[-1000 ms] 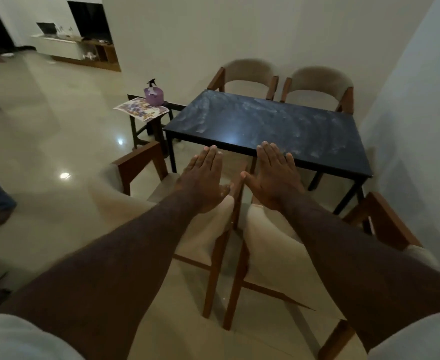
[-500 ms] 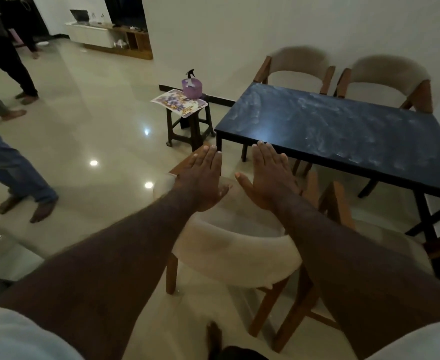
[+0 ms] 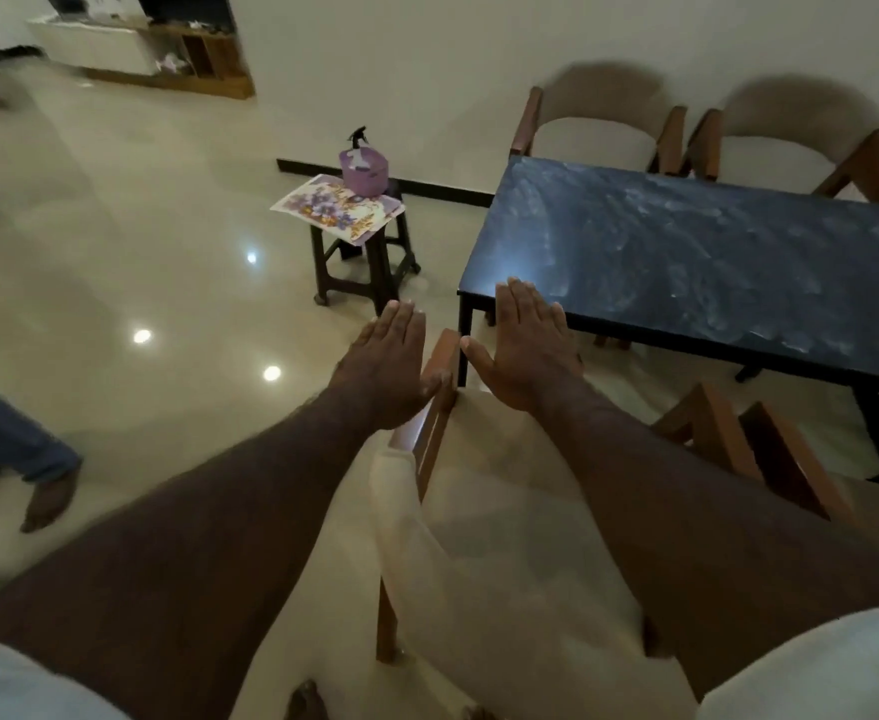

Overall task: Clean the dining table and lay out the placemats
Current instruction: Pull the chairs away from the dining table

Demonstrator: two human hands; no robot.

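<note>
The dark dining table [image 3: 697, 252] stands to the right, its top smeared with pale dusty marks. To its left, a small dark stool [image 3: 370, 262] carries floral placemats [image 3: 336, 207] and a purple spray bottle [image 3: 363, 166]. My left hand [image 3: 385, 368] and my right hand [image 3: 523, 350] are stretched out flat, palms down, fingers together, holding nothing. They hover over the near chair [image 3: 479, 501], short of the table's near left corner.
Two cushioned wooden chairs [image 3: 603, 116] stand behind the table against the wall, and another chair [image 3: 770, 459] is at the near right. A person's leg and foot [image 3: 27, 470] are on the glossy floor at the left. A low cabinet [image 3: 167, 59] is far back.
The view has swung left and moved nearer, so the stool and the table look larger and the table sits further right. Both hands keep the same flat, outstretched pose.
</note>
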